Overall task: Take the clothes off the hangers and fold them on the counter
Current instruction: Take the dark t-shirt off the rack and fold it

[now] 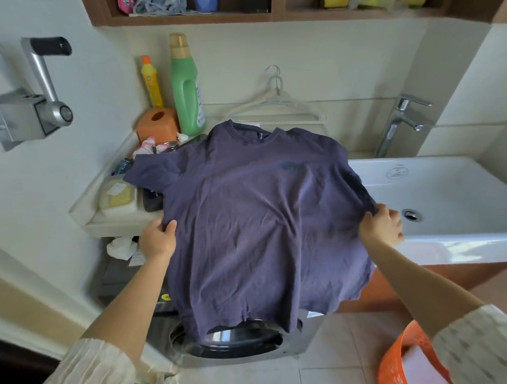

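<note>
A dark purple T-shirt [259, 220] lies spread face up over the counter [117, 224], collar toward the wall, its hem hanging over the front edge. My left hand [158, 239] pinches the shirt's left side edge. At the right side edge, next to the sink, my right hand [383, 226] grips the fabric. Two bare white hangers [277, 106] lean against the back wall behind the collar.
A white sink [450, 195] with a chrome tap [400, 124] is at the right. Green [185, 87] and yellow [151, 83] bottles, an orange tissue box [156, 125] and small clutter fill the counter's left. Below stand a washing machine [238, 340] and an orange basket [399, 362].
</note>
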